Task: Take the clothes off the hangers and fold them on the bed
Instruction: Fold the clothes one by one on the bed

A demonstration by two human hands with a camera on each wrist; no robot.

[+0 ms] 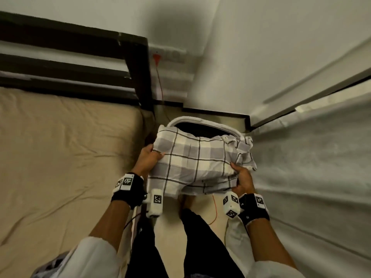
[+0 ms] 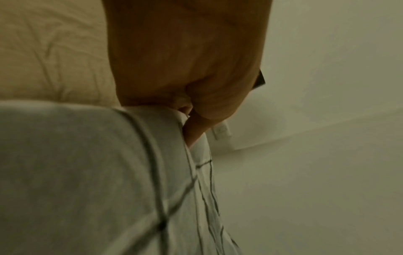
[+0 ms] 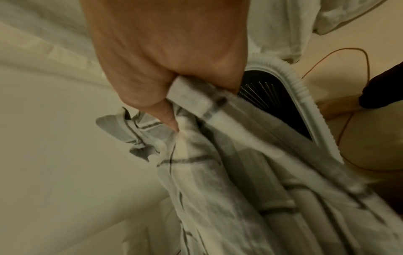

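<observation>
- The left hand (image 1: 150,157) pinches the left edge of a folded plaid shirt (image 1: 197,163); the left wrist view shows its thumb and fingers (image 2: 194,131) pressed on the cloth.
- The right hand (image 1: 242,178) grips the shirt's right edge, with the fabric bunched between thumb and fingers in the right wrist view.
- The shirt hangs between the two hands above a white-rimmed basket (image 1: 202,120) standing on the floor beside the bed (image 1: 60,157), not on the mattress.
- No hanger shows on this shirt, and it already lies in flat layers, so I judge this piece unhung and mostly folded.
- What looks left for it is setting it down; whether the basket or the bed is its place, I cannot tell.
- No hanging clothes are in view, so how many pieces remain cannot be judged; a patterned cloth (image 1: 54,263) shows at the lower left edge.
</observation>
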